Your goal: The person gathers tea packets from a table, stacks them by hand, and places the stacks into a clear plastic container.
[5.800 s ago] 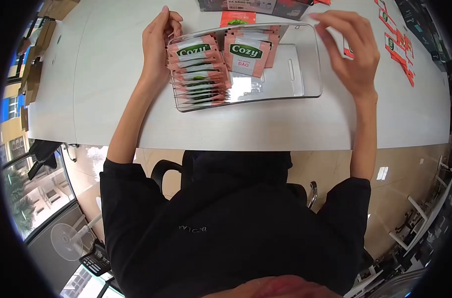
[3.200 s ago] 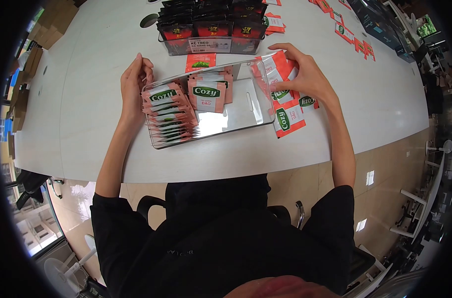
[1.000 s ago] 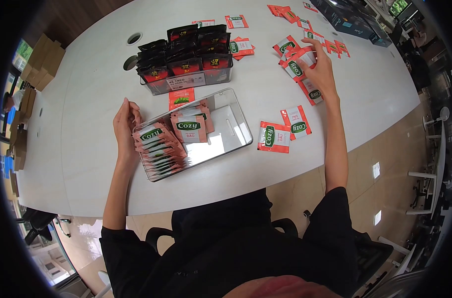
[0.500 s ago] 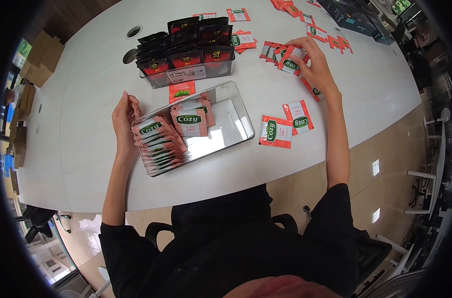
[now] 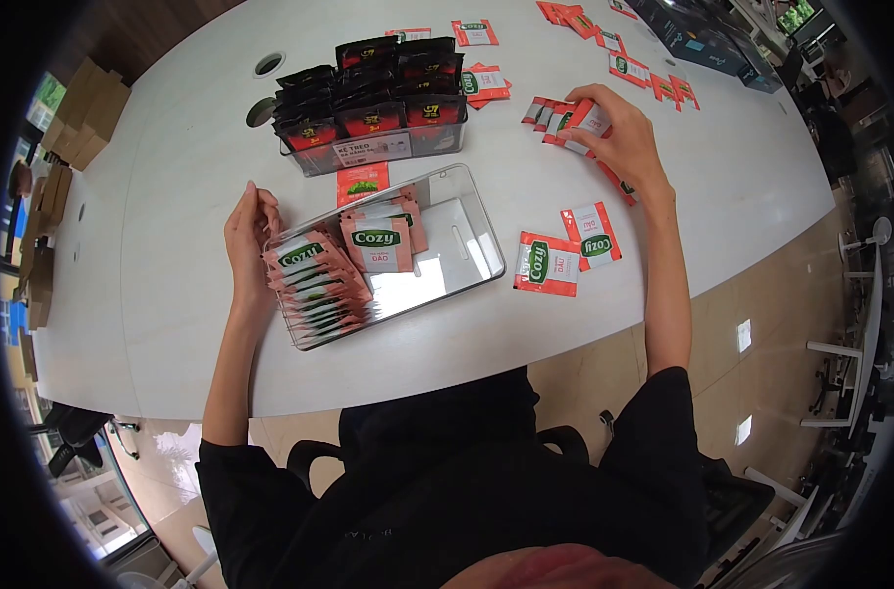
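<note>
My right hand (image 5: 624,137) pinches a red and white Cozy tea sachet (image 5: 586,126) between thumb and fingers, tilted up from the table. Fanned red sachets (image 5: 539,112) lie just left of it; another is partly hidden under my wrist. My left hand (image 5: 248,234) rests on edge at the left end of a clear plastic tray (image 5: 481,245), fingers loosely bent and holding nothing. Inside the tray, a row of pink Cozy sachets (image 5: 319,285) leans at the left, with several more (image 5: 378,243) in the middle. Two red sachets (image 5: 547,263) (image 5: 593,236) lie right of the tray.
Behind the tray stands a clear bin (image 5: 373,149) packed with black and red G7 sachets (image 5: 368,118). A red packet (image 5: 363,182) lies between them. More red sachets (image 5: 629,67) are scattered at the back. Dark boxes (image 5: 697,44) sit far right, cartons (image 5: 89,113) far left.
My right hand has tipped the sachet, so its face now slants and shows less of the logo. The left hand and the tray stay in place.
</note>
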Demonstrator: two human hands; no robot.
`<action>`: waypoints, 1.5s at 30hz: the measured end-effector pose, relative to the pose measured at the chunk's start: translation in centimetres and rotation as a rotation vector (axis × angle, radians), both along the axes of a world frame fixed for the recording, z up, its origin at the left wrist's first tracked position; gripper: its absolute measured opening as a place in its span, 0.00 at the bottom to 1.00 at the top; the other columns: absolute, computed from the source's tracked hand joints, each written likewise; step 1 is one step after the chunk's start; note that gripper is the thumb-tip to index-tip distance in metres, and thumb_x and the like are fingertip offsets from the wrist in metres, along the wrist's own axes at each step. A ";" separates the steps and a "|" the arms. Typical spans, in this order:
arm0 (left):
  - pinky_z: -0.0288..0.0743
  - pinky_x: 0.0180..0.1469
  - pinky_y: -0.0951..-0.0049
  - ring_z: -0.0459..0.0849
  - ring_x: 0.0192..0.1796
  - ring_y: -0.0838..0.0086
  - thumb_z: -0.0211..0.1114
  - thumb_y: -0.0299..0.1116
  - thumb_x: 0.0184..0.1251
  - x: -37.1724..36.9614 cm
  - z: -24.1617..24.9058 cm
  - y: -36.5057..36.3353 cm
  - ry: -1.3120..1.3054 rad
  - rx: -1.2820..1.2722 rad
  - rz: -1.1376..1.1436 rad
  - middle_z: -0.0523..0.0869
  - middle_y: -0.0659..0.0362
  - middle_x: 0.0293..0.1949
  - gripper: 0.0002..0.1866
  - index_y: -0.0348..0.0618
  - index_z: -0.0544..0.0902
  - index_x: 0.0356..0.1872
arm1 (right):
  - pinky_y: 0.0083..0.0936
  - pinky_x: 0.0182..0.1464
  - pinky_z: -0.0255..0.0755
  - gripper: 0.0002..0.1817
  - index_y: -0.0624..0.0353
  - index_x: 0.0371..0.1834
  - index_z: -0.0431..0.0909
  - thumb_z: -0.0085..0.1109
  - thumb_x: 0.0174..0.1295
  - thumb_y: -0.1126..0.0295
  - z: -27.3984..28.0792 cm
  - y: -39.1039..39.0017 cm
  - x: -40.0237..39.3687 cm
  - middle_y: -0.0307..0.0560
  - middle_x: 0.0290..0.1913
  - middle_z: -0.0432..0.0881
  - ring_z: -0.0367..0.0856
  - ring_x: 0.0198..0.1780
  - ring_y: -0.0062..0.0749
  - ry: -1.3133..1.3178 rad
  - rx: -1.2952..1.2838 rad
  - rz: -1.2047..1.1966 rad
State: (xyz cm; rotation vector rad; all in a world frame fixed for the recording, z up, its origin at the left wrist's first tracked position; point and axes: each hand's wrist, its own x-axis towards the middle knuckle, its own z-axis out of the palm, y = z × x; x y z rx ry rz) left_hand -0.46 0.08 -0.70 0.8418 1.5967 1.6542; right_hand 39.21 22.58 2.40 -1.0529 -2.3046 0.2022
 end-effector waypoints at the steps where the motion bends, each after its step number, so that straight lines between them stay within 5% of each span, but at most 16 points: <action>1: 0.56 0.27 0.80 0.63 0.23 0.86 0.50 0.49 0.84 0.1 0.0 0.0 -0.016 -0.003 0.011 0.68 0.70 0.20 0.22 0.46 0.76 0.30 | 0.31 0.51 0.79 0.23 0.50 0.48 0.82 0.78 0.52 0.57 0.2 0.0 0.0 0.40 0.44 0.88 0.86 0.47 0.36 -0.012 0.003 -0.005; 10: 0.55 0.26 0.80 0.62 0.22 0.86 0.51 0.48 0.84 0.3 0.2 0.0 -0.005 0.009 0.003 0.68 0.69 0.20 0.22 0.46 0.75 0.29 | 0.30 0.44 0.75 0.08 0.48 0.37 0.91 0.76 0.55 0.62 0.0 0.4 0.0 0.33 0.38 0.83 0.80 0.42 0.29 0.151 0.036 -0.017; 22: 0.54 0.27 0.80 0.62 0.23 0.87 0.50 0.49 0.83 0.2 0.0 0.0 0.010 -0.012 0.012 0.69 0.70 0.20 0.22 0.46 0.76 0.31 | 0.21 0.32 0.60 0.08 0.52 0.29 0.91 0.81 0.50 0.64 -0.4 1.2 0.4 0.30 0.30 0.86 0.65 0.30 0.19 0.309 -0.003 -0.075; 25: 0.54 0.28 0.80 0.62 0.23 0.87 0.51 0.49 0.83 0.4 0.3 -0.1 0.015 -0.013 0.011 0.69 0.70 0.20 0.21 0.46 0.76 0.31 | 0.18 0.31 0.60 0.10 0.52 0.27 0.91 0.82 0.49 0.62 -0.1 1.0 0.4 0.30 0.27 0.85 0.69 0.29 0.15 0.386 -0.166 -0.170; 29: 0.54 0.28 0.80 0.62 0.24 0.86 0.51 0.49 0.83 0.4 0.1 -0.1 0.012 -0.010 0.010 0.69 0.70 0.20 0.21 0.46 0.76 0.31 | 0.15 0.29 0.61 0.10 0.53 0.27 0.90 0.83 0.48 0.62 -0.6 1.7 1.0 0.31 0.27 0.86 0.68 0.25 0.14 0.405 -0.201 -0.170; 37: 0.55 0.28 0.80 0.62 0.24 0.86 0.50 0.48 0.83 0.3 0.0 0.0 0.017 0.011 0.008 0.69 0.69 0.20 0.22 0.45 0.76 0.30 | 0.15 0.30 0.67 0.21 0.49 0.45 0.89 0.83 0.47 0.62 -0.2 1.7 1.4 0.29 0.30 0.78 0.69 0.26 0.12 0.258 -0.146 -0.077; 45: 0.55 0.28 0.80 0.62 0.24 0.86 0.50 0.48 0.84 0.7 0.6 0.0 0.015 -0.007 0.020 0.68 0.69 0.20 0.22 0.46 0.75 0.29 | 0.25 0.37 0.72 0.16 0.51 0.42 0.90 0.79 0.52 0.60 0.6 1.0 1.5 0.32 0.35 0.75 0.75 0.35 0.21 0.054 -0.076 -0.081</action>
